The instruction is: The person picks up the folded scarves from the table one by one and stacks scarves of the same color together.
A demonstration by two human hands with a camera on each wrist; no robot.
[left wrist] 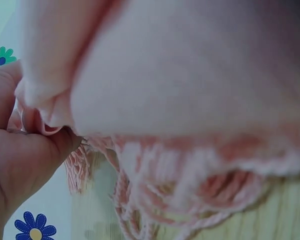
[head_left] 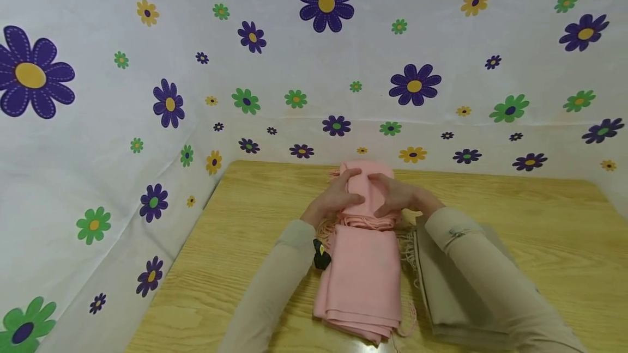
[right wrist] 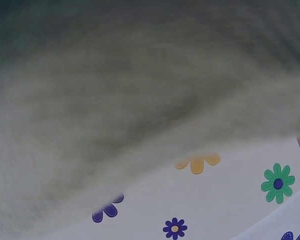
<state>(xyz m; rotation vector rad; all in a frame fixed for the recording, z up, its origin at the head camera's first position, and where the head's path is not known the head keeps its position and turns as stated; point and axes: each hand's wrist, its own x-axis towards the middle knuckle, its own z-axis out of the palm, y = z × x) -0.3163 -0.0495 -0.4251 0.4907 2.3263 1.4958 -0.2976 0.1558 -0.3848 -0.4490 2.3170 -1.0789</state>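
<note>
A folded pink scarf with fringe lies at the back of the table, between both hands. My left hand grips its left side, the fingers on top and the thumb toward the middle. From the right, my right hand holds the opposite side with curled fingers. In the left wrist view the pink cloth fills the top, its twisted fringe hanging below, and the left hand pinches its edge. A blurred pale sleeve covers most of the right wrist view, hiding the right hand's grip.
Directly in front lies a second folded pink scarf. To its right, partly under the right forearm, is a folded grey-brown scarf with fringe. The wooden table meets a white flower-printed cloth at the back and left.
</note>
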